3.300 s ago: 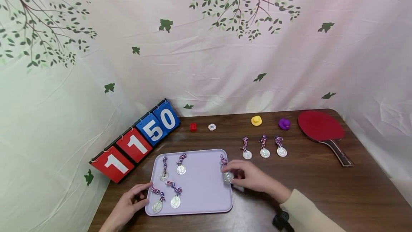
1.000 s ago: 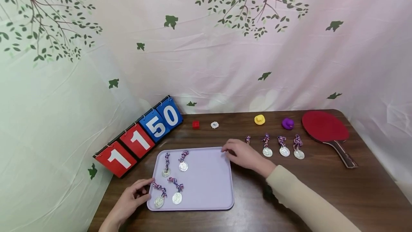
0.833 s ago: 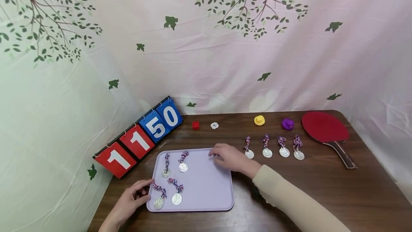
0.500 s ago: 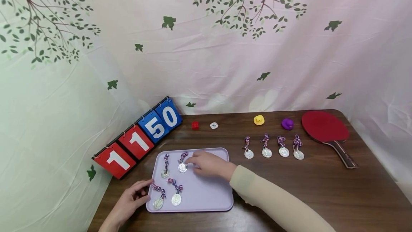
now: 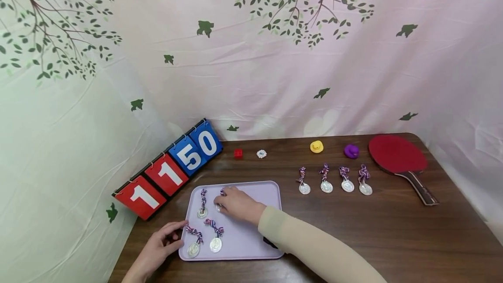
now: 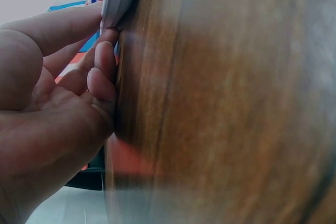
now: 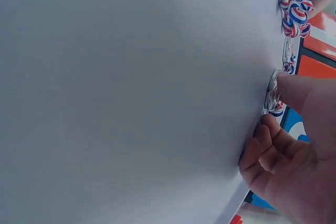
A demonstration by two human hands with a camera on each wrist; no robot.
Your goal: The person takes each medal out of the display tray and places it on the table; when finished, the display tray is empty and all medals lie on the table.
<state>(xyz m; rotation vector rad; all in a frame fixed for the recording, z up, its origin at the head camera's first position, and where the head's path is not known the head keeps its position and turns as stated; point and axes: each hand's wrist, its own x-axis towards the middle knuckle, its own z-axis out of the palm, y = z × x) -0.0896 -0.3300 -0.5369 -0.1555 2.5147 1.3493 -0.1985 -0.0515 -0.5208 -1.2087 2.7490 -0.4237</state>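
Observation:
Silver medals with knotted red, white and blue ribbons lie on a lilac tray (image 5: 251,248). My right hand (image 5: 240,205) reaches over the tray's back part and grips one medal (image 5: 218,207), mostly covered by the fingers. In the right wrist view, the thumb overlaps this medal (image 7: 273,92) and the curled fingers are beside it. Another medal (image 5: 202,212) lies just left of it; two more, a medal (image 5: 193,249) and a medal (image 5: 215,244), are at the front left. My left hand (image 5: 158,248) touches the tray's left edge with thumb and index finger.
On the wooden table (image 5: 393,239), several medals (image 5: 326,186) stand in a row right of the tray. Behind are a red brick (image 5: 238,153), white chip (image 5: 261,154), yellow duck (image 5: 316,146), purple duck (image 5: 351,151) and red paddle (image 5: 397,154). A scoreboard (image 5: 169,170) stands left.
My right hand has set a medal from the tray at the left end of the table row, then moved left over the tray to another medal. The left hand has stayed at the tray's edge.

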